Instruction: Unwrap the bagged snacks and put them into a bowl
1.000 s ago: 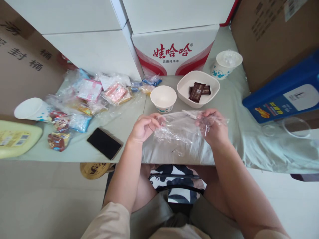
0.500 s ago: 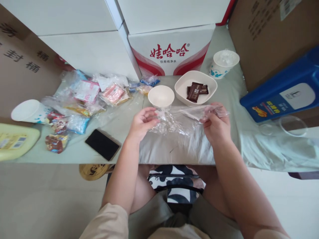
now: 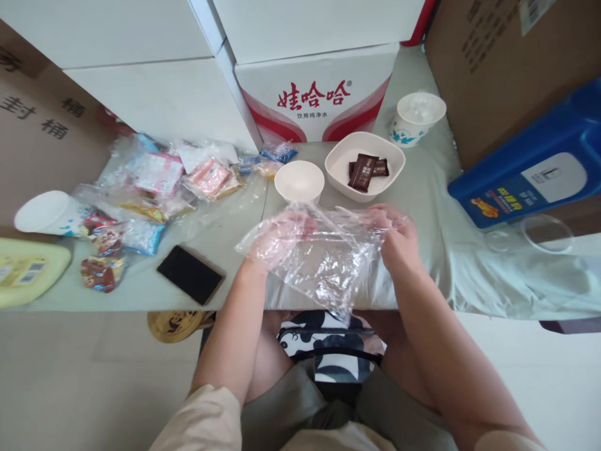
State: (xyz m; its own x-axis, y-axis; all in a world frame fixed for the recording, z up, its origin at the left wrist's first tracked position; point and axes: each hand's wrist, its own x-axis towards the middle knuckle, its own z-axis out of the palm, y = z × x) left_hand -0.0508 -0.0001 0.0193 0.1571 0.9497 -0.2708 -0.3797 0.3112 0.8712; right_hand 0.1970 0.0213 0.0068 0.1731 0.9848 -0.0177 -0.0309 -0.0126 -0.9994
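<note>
In the head view, both hands are working at the near edge of the table (image 3: 141,291), just in front of the person's lap. The left hand (image 3: 275,241) and the right hand (image 3: 399,241) are holding a clear plastic bag (image 3: 323,263) stretched between them, and its crumpled film is hanging down over the near edge. The left hand is showing through the film with its fingers bent around a fold of it; I cannot tell whether it is sitting inside the bag or behind it. The right hand's fingers are pressing together and pinching the bag's upper edge.

As far as the pictures show, the bag is carrying nothing. Just beyond the hands a round bowl (image 3: 299,181) is standing with nothing visible in it, and beside it, toward the far right, a square bowl (image 3: 389,164) is holding a few chocolate bars (image 3: 362,172). So some sweets appear to be sorted already, while a pile of wrapped snack packets (image 3: 159,188) is lying unsorted toward the table's far left. A dark phone (image 3: 190,274) is resting near the left of the near edge, apart from both hands.
</note>
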